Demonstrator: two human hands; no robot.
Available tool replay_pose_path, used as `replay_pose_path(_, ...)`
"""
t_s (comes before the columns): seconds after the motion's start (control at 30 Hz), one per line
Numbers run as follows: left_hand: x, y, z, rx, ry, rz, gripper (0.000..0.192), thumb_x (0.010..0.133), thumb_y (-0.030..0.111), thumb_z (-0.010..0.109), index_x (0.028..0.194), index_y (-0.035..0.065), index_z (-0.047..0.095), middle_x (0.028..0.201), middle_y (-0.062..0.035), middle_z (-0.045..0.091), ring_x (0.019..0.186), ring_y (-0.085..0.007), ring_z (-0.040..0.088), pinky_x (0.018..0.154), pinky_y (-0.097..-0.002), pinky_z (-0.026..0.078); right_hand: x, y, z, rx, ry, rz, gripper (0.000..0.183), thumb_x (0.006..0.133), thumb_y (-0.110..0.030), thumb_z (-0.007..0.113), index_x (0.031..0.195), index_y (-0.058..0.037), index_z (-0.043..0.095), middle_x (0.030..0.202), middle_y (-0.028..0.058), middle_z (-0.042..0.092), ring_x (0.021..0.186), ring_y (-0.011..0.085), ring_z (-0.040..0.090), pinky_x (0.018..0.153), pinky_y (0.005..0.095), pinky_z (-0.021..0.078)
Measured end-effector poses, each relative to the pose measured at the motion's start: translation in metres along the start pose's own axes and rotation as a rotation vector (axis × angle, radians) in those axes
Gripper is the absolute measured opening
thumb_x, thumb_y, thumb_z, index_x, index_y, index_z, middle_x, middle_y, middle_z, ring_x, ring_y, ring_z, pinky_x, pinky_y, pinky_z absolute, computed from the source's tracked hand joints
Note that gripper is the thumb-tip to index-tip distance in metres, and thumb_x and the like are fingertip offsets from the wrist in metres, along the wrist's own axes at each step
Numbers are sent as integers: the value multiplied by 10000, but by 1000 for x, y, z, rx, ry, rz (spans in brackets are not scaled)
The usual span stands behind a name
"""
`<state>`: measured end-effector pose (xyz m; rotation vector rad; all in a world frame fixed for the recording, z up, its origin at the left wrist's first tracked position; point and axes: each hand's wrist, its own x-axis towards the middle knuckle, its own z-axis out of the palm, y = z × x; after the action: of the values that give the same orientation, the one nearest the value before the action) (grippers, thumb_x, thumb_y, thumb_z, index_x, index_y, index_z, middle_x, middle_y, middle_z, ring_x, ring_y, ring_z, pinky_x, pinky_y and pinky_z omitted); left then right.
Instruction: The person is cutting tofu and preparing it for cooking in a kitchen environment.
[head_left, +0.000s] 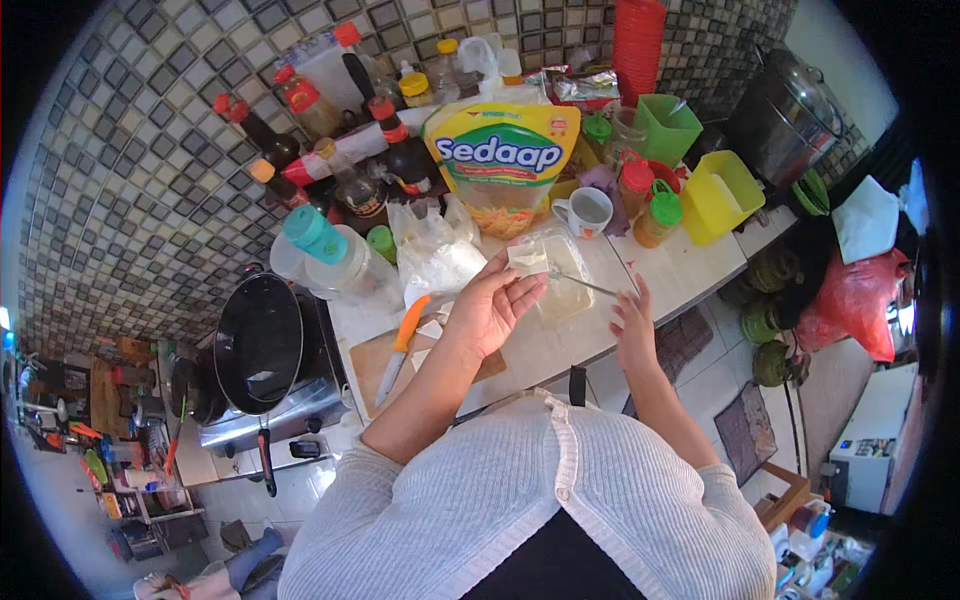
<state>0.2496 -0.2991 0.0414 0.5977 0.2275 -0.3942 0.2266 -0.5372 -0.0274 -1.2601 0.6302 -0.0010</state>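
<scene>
My left hand (496, 304) holds up a thin, pale square slice of food (528, 259); its kind is not certain. Below it on the counter, a clear plastic tub (579, 306) contains a pale liquid. From the tub, the handle of a metal utensil (591, 284) runs to the fingers of my right hand (634, 322); whether it is a fork or a spoon is unclear. Partly behind my left forearm lies a wooden cutting board (367, 358). An orange-handled knife (406, 330) rests there beside several white pieces (430, 329).
Beyond the tub stand a Sedaap pouch (499, 161), a mug (585, 212) and lidded jars (660, 214). Sauce bottles (262, 135) and a white plastic bag (435, 251) crowd the left. A black frying pan (259, 341) sits on the stove (300, 409). The counter's front edge (686, 296) runs near my right hand.
</scene>
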Motion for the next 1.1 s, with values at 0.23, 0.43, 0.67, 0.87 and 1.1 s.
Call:
replay_pose_path(0.23,-6,0,-11,-22,-21,16,464,946,10,440,1405,80,430,1253,-165,612,1119,-265,636,1027,-418,492,-42,-20,-35,-969,-963,-570,298,761,-103,693,1055,-152,689,1163,134,487,1144,314,462,991,443,373)
replay_pose_path(0.43,-7,-2,-1,-2,-39,16,471,944,13,441,1410,80,421,1284,-166,588,1152,-274,617,1035,-417,484,-50,-32,-45,-1258,-1192,-532,208,791,-181,697,996,-149,717,1158,109,514,1143,302,473,1034,441,346)
replay_pose_path(0.67,-6,-2,4,29,-72,30,480,972,49,421,1445,104,354,1294,-125,580,1120,-264,632,1020,-410,488,-41,-36,-43,-1294,-1281,-623,181,782,-207,678,937,-115,684,1150,94,549,1156,301,488,961,442,401)
replay_pose_path(0.87,-9,0,0,10,-56,50,476,947,40,460,1418,62,394,1294,-174,579,1146,-281,619,1017,-414,497,-24,-64,-71,-1309,-1477,-159,218,856,-246,651,939,-45,661,834,83,655,781,205,621,719,343,489)
replay_pose_path(1.1,-6,2,-3,-2,-71,69,482,946,38,461,1419,46,370,1273,-175,591,1130,-273,629,1005,-409,506,-34,-62,-90,-1186,-1548,-39,281,884,-274,647,945,0,665,755,104,660,669,182,601,630,333,475)
